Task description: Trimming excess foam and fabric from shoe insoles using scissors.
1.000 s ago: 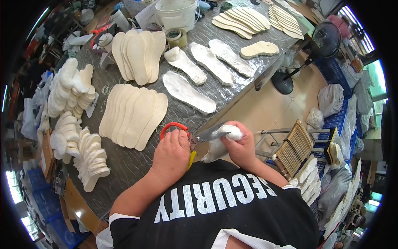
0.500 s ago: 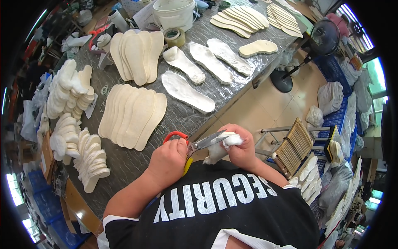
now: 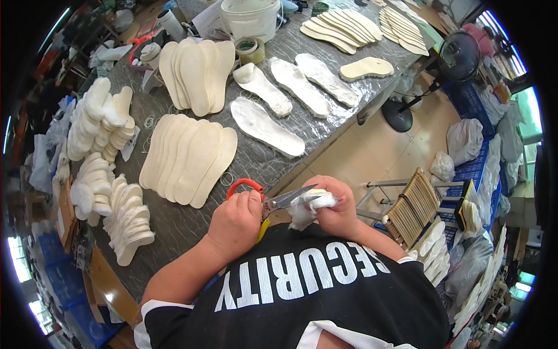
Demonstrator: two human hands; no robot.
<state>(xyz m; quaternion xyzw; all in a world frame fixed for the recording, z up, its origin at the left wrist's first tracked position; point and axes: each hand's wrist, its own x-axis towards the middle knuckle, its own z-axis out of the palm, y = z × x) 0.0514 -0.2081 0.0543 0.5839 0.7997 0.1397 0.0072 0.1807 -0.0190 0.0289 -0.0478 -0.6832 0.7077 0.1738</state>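
My left hand (image 3: pixel 236 218) is closed around the red and yellow handles of a pair of scissors (image 3: pixel 278 202). The steel blades stand apart and point to the right, against a fluffy white insole (image 3: pixel 302 215). That insole is pinched in my right hand (image 3: pixel 338 209), in front of my chest; its far end is hidden by the fingers. On the table ahead lie several white fleecy insoles (image 3: pixel 267 127), spread out singly. Left of them are two fanned groups of smooth cream insoles (image 3: pixel 189 160).
Piles of fluffy insoles (image 3: pixel 129 224) line the table's (image 3: pixel 256 166) left side. A white bucket (image 3: pixel 250 20) and tape rolls (image 3: pixel 250 51) stand at the back. To the right are a bamboo-topped stool (image 3: pixel 411 208), a black fan (image 3: pixel 459 56) and blue crates (image 3: pixel 474 168).
The scissor blades have spread wider apart at the insole. My right hand has shifted slightly with the insole. The view has tilted a little, so the table items appear moved.
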